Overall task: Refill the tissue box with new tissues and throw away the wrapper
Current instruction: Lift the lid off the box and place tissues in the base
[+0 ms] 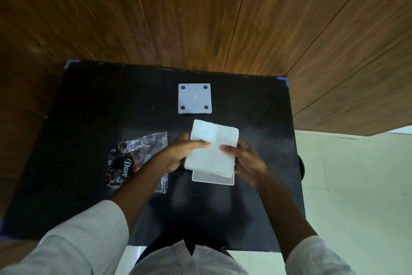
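Observation:
A white stack of tissues [213, 148] is held over the middle of the black table [89, 101]. My left hand [181, 154] grips its left edge, thumb on top. My right hand [246, 161] grips its right edge. Just below the stack, a clear square tissue box [214, 180] shows only its near edge; the rest is hidden by the tissues. A flat square box lid [194, 98] with dark pads at its corners lies further back. The crumpled clear-and-black wrapper [131, 158] marked "Dove" lies on the table to the left, partly under my left forearm.
Wood-panelled walls [200, 18] close in behind the table and at the right. A pale tiled floor [356, 185] lies to the right of the table. A dark round object [301, 167] pokes out at the table's right edge.

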